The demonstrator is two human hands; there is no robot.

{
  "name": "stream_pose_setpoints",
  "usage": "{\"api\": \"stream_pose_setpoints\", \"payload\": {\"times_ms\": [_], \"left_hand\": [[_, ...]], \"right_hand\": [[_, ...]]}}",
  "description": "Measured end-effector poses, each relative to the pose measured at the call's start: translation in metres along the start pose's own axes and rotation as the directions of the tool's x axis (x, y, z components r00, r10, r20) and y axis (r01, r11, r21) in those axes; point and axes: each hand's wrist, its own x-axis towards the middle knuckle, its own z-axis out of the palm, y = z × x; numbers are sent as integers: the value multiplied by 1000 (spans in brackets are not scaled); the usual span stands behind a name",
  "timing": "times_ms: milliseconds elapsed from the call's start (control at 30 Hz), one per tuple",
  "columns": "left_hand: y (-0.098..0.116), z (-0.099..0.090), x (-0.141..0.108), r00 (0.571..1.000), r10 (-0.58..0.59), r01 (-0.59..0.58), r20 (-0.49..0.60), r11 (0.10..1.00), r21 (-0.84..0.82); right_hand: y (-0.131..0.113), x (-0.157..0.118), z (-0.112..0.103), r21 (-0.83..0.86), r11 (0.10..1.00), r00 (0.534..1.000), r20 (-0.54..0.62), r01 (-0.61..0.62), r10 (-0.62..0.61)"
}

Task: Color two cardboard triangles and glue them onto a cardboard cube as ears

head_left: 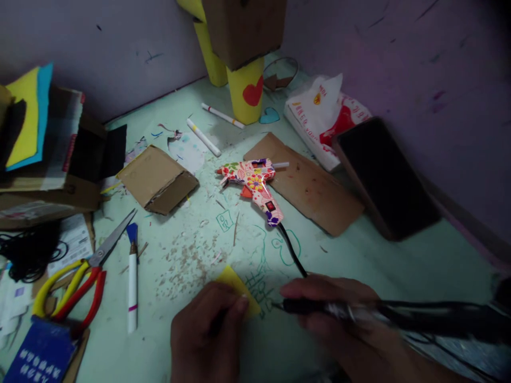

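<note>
My left hand pinches a small piece of yellow paper or card at the front of the table. To its right, my right hand is closed around a black pen-like tool, whose thin tip points left toward the yellow piece without touching it. Motion blurs the tool's rear end, so its exact kind is unclear. Beyond both hands lies a floral hot glue gun, nozzle to the left, a glue stick out of its back. Its black cord runs toward my right hand.
At left are scissors, a white marker and a cardboard box. A small cardboard piece, a flat cardboard strip, a tissue pack and a phone lie farther back. A yellow-legged cardboard figure stands behind.
</note>
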Motion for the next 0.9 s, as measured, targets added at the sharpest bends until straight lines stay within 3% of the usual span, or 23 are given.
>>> {"api": "stream_pose_setpoints", "payload": {"times_ms": [100, 233, 400, 567, 733, 900], "left_hand": [[-2, 0, -1, 1000, -15, 15, -3, 1000, 19], [-9, -2, 0, 1000, 10, -11, 19, 999, 45], [-15, -7, 5, 981, 158, -162, 116, 986, 31], [-13, -6, 6, 993, 104, -109, 64, 992, 71], [-15, -5, 7, 996, 55, -61, 74, 995, 80], [-17, -5, 8, 995, 24, -30, 101, 998, 57]], "right_hand": [[-7, 1, 1, 63, 995, 995, 67, -75, 71], [-26, 14, 9, 177, 981, 978, 203, -76, 40], [-28, 24, 17, 268, 961, 990, 102, 64, -95], [-23, 25, 20, 207, 968, 986, 64, 140, -156], [-23, 25, 19, 226, 964, 989, 26, 138, -148], [-22, 26, 18, 221, 952, 971, 58, 214, -232]]}}
